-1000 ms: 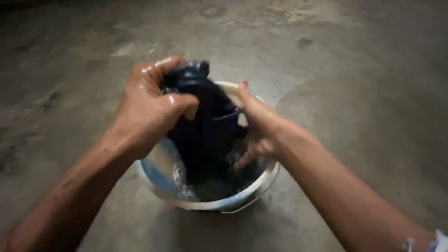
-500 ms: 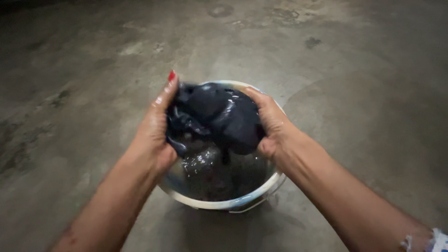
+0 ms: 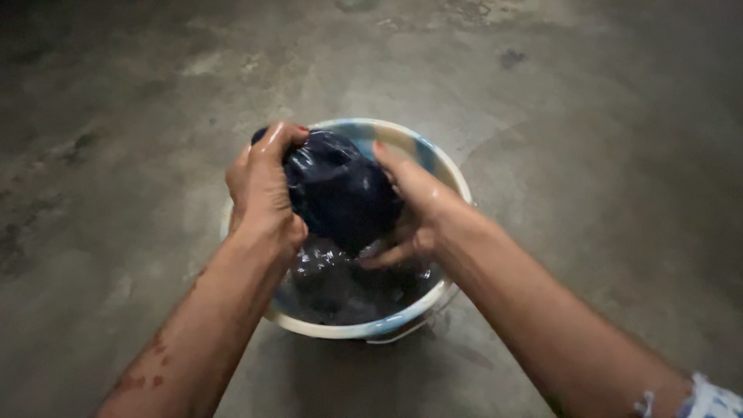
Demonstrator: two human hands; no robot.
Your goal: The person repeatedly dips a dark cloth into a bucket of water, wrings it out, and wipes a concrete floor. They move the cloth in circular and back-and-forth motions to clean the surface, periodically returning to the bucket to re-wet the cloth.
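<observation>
Over the bucket (image 3: 433,159), both hands squeeze a wet dark cloth (image 3: 340,193) bunched into a ball. At 9 o'clock of the cloth, the left hand (image 3: 263,193) has its fingers clamped over the top of it. At 3 o'clock, the right hand (image 3: 414,209) presses in, its fingers wrapped around the cloth's side and underside. Below the cloth, water (image 3: 340,282) fills the bucket, which stands on a bare concrete floor (image 3: 588,116).

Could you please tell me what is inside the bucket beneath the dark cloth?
Under the dark cloth, squeezed between the left hand and right hand, the bucket holds dark, glistening water. The bucket's bottom cannot be seen.
</observation>
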